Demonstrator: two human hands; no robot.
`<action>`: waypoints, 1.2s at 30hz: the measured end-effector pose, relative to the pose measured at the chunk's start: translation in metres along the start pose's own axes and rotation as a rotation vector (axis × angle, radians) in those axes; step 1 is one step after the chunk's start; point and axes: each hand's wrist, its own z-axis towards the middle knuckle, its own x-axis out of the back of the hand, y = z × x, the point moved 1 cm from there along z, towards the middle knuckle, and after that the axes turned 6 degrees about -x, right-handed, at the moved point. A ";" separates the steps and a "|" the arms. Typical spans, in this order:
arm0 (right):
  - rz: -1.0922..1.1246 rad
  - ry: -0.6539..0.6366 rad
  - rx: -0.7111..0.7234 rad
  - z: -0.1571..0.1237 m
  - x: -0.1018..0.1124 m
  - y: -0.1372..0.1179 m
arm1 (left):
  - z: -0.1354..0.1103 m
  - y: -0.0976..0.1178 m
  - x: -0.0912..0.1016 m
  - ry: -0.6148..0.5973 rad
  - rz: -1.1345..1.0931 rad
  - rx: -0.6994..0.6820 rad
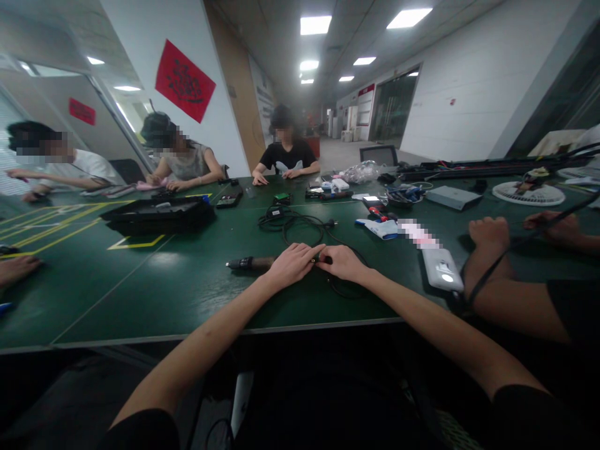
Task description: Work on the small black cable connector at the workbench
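My left hand (291,264) lies over the back end of a dark rod-shaped tool (250,264) that rests on the green table (154,281), fingers curled around it. My right hand (343,262) meets it fingertip to fingertip and pinches a small part where the black cable (300,226) joins the tool. The cable loops away toward the table's middle.
A black case (157,215) sits at the left. A white device (442,269) lies to my right beside a co-worker's arms (490,250). Three people sit across the table. Small electronics (328,190) and a white fan (529,192) lie farther back. Another hand (16,269) rests far left.
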 end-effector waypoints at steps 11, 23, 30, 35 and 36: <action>-0.003 -0.009 -0.002 0.000 -0.001 0.001 | -0.001 -0.002 -0.003 -0.017 -0.005 0.039; 0.002 0.014 -0.006 0.000 -0.002 0.002 | -0.003 -0.003 -0.010 -0.016 0.001 0.047; 0.006 0.012 0.007 0.000 -0.001 0.000 | -0.003 -0.001 -0.006 -0.005 -0.009 0.030; 0.004 0.002 0.000 0.000 0.000 0.000 | -0.003 -0.002 -0.008 -0.001 -0.006 0.061; 0.005 0.000 -0.002 0.000 0.000 0.000 | -0.003 -0.001 -0.007 0.000 -0.006 0.057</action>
